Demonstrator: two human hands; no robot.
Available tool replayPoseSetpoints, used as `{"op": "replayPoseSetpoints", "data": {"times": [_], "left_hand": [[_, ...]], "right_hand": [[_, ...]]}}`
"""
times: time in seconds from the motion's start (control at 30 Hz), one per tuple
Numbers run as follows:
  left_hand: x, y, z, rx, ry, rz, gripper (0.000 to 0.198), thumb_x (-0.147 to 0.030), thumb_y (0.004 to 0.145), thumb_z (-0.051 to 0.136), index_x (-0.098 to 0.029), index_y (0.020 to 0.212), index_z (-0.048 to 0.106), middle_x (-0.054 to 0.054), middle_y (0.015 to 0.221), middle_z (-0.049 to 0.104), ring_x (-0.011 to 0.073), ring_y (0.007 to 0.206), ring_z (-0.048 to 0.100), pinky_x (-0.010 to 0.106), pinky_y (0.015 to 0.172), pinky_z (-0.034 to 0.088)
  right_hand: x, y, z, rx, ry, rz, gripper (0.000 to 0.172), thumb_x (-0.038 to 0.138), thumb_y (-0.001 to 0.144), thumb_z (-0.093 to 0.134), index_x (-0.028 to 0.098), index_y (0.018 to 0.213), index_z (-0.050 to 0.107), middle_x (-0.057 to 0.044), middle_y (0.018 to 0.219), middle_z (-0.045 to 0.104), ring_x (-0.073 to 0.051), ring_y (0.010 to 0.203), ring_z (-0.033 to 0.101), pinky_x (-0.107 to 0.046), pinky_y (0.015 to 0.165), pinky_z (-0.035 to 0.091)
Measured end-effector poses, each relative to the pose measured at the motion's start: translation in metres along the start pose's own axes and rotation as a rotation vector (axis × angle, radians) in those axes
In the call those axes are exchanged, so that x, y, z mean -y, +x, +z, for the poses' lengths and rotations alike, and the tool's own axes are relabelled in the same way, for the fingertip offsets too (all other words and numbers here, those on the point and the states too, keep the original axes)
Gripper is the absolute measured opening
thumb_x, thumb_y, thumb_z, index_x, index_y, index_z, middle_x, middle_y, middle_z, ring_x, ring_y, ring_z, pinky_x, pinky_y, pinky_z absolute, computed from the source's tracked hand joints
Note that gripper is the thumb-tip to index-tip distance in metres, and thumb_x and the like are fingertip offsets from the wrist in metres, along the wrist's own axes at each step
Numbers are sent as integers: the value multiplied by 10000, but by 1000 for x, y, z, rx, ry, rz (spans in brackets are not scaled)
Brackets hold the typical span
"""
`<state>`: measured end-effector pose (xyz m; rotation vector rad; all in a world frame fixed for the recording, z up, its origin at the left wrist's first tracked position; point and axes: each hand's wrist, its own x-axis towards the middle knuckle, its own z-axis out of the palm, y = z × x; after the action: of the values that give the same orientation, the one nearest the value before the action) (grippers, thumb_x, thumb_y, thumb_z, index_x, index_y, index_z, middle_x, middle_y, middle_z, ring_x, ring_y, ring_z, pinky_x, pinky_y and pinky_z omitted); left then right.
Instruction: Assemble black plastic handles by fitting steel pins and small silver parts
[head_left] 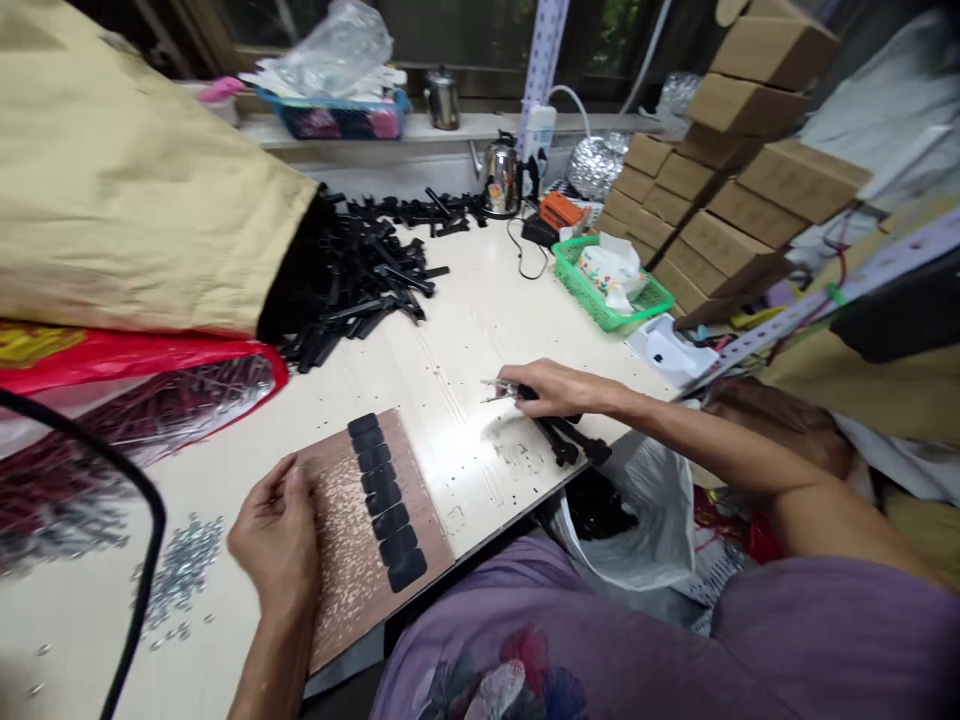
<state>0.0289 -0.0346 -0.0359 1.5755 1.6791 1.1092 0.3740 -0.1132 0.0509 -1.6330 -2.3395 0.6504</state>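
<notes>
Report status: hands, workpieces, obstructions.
Right hand holding silver-tipped tool; left hand at speckled brown board. Flat black rounded pieces in row on it. Nothing covers them.

Bright glare whitens the tabletop (465, 440); the view's edges blur.

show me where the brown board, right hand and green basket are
Brown board (414, 490): head view, bare strip near its right edge
Right hand (556, 388): head view, back of the hand
Green basket (581, 291): head view, near side wall

The board (341, 590) is brown with pale flecks, the flat pieces (384, 497) black
</notes>
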Motion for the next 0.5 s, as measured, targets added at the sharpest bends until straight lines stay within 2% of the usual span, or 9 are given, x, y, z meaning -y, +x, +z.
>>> {"op": "replayPoseSetpoints", "data": {"times": [0.07, 0.13, 0.2, 0.3, 0.33, 0.4, 0.5], "left_hand": [[-1, -1, 1, 10, 5, 2, 457, -459, 819, 538, -180, 1171, 625, 68, 1047, 679, 223, 922, 633, 418, 929, 477], [-4, -3, 1, 26, 12, -4, 448, -469, 823, 533, -203, 1172, 624, 50, 1063, 680, 228, 930, 634, 427, 929, 485], [-10, -4, 1, 32, 29, -6, 435, -476, 825, 528, -233, 1173, 621, 19, 1074, 682, 227, 939, 635, 429, 931, 491], [-15, -3, 0, 18, 68, -9, 426, -474, 816, 539, -234, 1155, 632, 8, 1082, 686, 232, 962, 633, 437, 958, 474], [-15, -2, -1, 18, 74, -17, 433, -471, 811, 544, -219, 1150, 637, 21, 1085, 686, 238, 973, 631, 440, 970, 462], [-12, 1, -3, 28, 64, -39, 445, -467, 802, 553, -189, 1137, 647, 51, 1092, 684, 248, 1005, 625, 441, 993, 436], [-1, 6, -7, 44, 11, -73, 435, -474, 786, 556, -200, 1109, 657, 58, 1112, 678, 251, 1051, 612, 423, 1005, 420]], "right_hand": [[1, -43, -14, -75, 33, 120, 253, 181, 800, 487, 167, 1050, 519, -12, 843, 590, -108, 698, 510, -222, 648, 382], [2, -88, -16, -149, 33, 268, 270, 219, 800, 511, 173, 1065, 535, -10, 864, 600, -112, 715, 534, -226, 669, 402], [2, -128, -10, -180, 34, 419, 311, 276, 798, 545, 182, 1095, 537, -19, 884, 618, -130, 736, 565, -245, 692, 429], [3, -172, 3, -179, 107, 541, 509, 398, 767, 621, 206, 1220, 489, -61, 1005, 642, -191, 879, 613, -309, 788, 469], [3, -181, 6, -199, 137, 553, 569, 431, 755, 638, 218, 1254, 469, -77, 1060, 638, -214, 948, 611, -336, 832, 470], [1, -189, 7, -256, 182, 570, 580, 461, 766, 630, 239, 1274, 462, -98, 1126, 626, -244, 1024, 600, -370, 873, 473], [-10, -173, 4, -325, 173, 553, 469, 442, 799, 607, 256, 1219, 513, -101, 1100, 634, -253, 1004, 608, -386, 862, 495]]}}
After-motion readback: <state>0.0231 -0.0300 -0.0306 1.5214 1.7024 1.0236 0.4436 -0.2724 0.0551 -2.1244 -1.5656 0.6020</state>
